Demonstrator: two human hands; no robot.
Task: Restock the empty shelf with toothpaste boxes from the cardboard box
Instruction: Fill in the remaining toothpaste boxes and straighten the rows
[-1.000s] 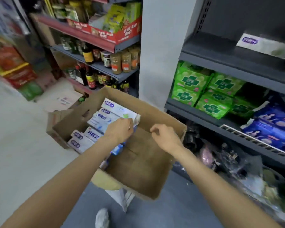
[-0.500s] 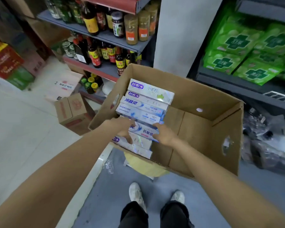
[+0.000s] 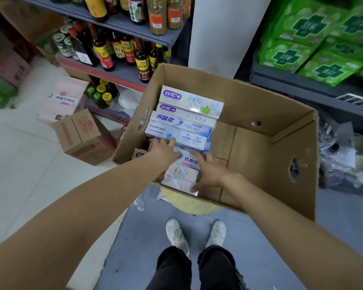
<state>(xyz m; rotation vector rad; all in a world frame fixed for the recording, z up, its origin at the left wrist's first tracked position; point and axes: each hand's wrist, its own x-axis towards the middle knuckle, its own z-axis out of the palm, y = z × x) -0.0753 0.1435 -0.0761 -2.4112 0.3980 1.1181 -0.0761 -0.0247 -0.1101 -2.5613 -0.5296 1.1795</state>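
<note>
Both hands are reaching into the brown cardboard box (image 3: 260, 147): left hand (image 3: 164, 151) and right hand (image 3: 210, 170) are clasping the near white toothpaste cartons (image 3: 182, 174) from each side (probably to lift several together).

Even, bright indoor light, soft shadows. Wide-angle bending at edges; green packs (image 3: 323, 49) top right and bottles (image 3: 122, 49) motion-blurred. Centre toothpaste boxes (image 3: 184, 120) sharp, print legible.

Counted in and around the carton

One cardboard box (image 3: 249, 97); seven toothpaste boxes (image 3: 189, 103) visible; two hands; two white shoes (image 3: 176, 233).
</note>
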